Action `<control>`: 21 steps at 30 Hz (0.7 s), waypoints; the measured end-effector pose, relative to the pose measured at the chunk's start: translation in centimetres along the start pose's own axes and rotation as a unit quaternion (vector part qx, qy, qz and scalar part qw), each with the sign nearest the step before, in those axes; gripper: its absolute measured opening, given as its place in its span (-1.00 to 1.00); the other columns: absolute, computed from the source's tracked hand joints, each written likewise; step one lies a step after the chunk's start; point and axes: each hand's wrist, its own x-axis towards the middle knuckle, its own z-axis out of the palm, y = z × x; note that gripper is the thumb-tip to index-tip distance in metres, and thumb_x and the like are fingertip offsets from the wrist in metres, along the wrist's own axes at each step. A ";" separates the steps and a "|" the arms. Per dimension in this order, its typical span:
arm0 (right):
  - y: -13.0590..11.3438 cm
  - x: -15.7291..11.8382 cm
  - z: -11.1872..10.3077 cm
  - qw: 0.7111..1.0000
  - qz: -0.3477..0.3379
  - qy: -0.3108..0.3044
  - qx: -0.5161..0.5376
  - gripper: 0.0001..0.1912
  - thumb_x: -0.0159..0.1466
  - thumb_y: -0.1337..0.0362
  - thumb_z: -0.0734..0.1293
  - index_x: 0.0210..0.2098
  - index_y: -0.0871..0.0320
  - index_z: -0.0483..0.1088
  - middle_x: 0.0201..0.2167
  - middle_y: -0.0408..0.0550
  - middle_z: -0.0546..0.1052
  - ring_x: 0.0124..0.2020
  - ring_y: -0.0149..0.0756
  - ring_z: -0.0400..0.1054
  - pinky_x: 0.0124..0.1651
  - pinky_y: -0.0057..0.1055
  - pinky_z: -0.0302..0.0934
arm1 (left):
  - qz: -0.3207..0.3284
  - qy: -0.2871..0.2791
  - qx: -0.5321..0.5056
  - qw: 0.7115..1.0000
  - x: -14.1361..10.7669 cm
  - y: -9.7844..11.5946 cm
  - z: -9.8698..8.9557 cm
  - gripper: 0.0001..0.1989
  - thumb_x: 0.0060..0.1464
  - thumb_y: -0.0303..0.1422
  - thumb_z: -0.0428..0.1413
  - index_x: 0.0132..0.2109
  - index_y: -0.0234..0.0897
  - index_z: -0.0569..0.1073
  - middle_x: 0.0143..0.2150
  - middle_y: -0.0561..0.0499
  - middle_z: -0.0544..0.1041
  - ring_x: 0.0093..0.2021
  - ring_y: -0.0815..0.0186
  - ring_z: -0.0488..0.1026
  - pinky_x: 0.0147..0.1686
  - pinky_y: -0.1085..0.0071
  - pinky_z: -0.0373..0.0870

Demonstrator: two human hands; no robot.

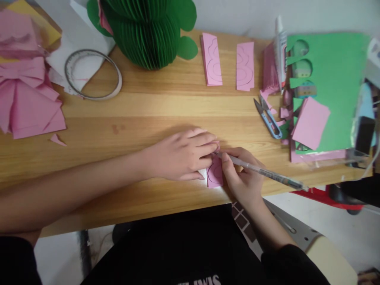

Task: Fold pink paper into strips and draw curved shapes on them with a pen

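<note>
A small pink rectangular paper piece (pixel 214 178) lay between two hands, near the front edge of the pale wooden table (pixel 154 109).
The left hand (pixel 187 156) rested flat with its fingertips over the piece, gripping nothing, presumably to stop it sliding; the right hand (pixel 245 180) pinched a slim pale plastic pen (pixel 268 174), its tip close beside the left fingertips (a tight fit there). Bare wood stretched behind the hands towards two pink outlined paper strips (pixel 213 59), probably set back to free working room, while blue-handled metal snips (pixel 269 118) lay farther back on the right, apart from the pen.
</note>
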 end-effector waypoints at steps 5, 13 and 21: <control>0.2 -0.2 0.1 1.000 0.008 0.008 0.010 -0.91 0.30 0.31 0.33 -0.25 0.11 0.50 -0.38 -0.12 0.61 -0.39 -0.34 0.50 -0.33 -0.38 0.39 | 0.006 0.005 0.020 1.000 -0.1 0.0 0.1 -0.59 0.15 -0.03 0.18 -0.03 -0.24 0.54 0.22 -0.15 0.47 0.28 0.04 0.31 0.29 0.10 0.18; 0.5 -1.2 -0.1 0.998 0.026 0.047 0.025 -0.91 0.30 0.31 0.32 -0.30 0.11 0.49 -0.45 -0.14 0.58 -0.46 -0.37 0.45 -0.40 -0.41 0.32 | 0.011 0.017 0.012 1.000 -0.1 0.0 0.1 -0.59 0.16 -0.06 0.17 -0.04 -0.30 0.54 0.20 -0.18 0.48 0.24 0.02 0.34 0.26 0.08 0.23; 0.4 -1.2 -0.2 1.000 0.007 0.027 0.013 -0.92 0.29 0.34 0.32 -0.31 0.14 0.48 -0.47 -0.15 0.56 -0.48 -0.41 0.43 -0.42 -0.46 0.29 | 0.011 0.017 0.010 1.000 -0.1 -0.1 0.2 -0.60 0.17 -0.06 0.16 -0.03 -0.28 0.54 0.18 -0.17 0.49 0.23 0.01 0.35 0.23 0.06 0.26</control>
